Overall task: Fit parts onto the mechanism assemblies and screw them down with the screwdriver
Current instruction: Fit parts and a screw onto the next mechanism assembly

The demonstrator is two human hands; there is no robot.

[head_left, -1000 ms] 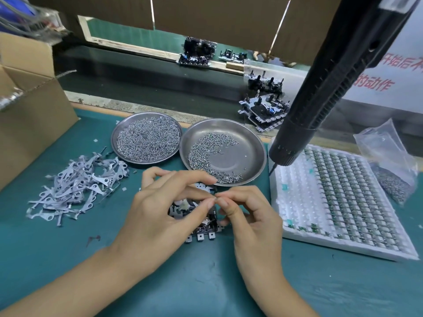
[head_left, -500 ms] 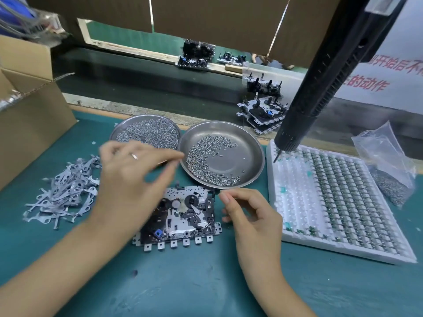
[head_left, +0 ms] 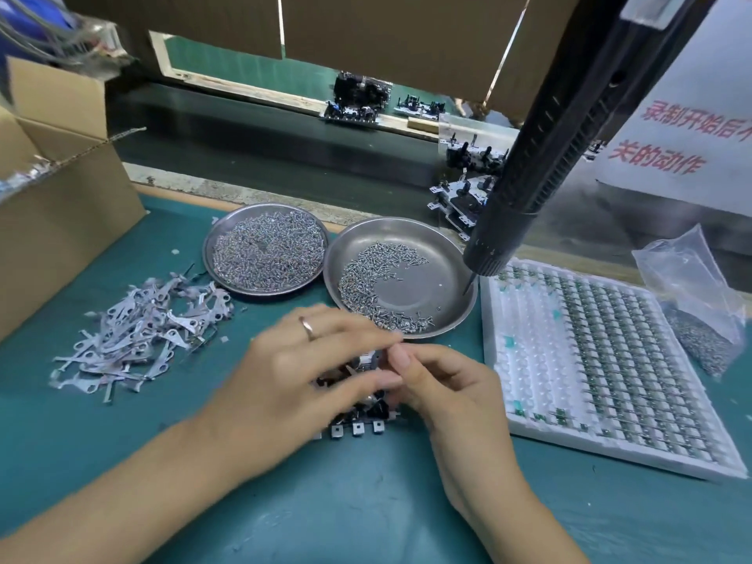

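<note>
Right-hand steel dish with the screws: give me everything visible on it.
The right dish is a round, shallow pan of dull, scuffed steel with a raised rim. It lies flat on the green mat. Small silver screws crowd its left and near side in a crescent; the centre and right are mostly bare. Its left rim meets or slightly overlaps the fuller left dish. The hanging screwdriver tip hovers over its right edge.

Mechanism flat on the mat – mostly hidden under hands; black screwdriver hangs tilted over the dish.
</note>
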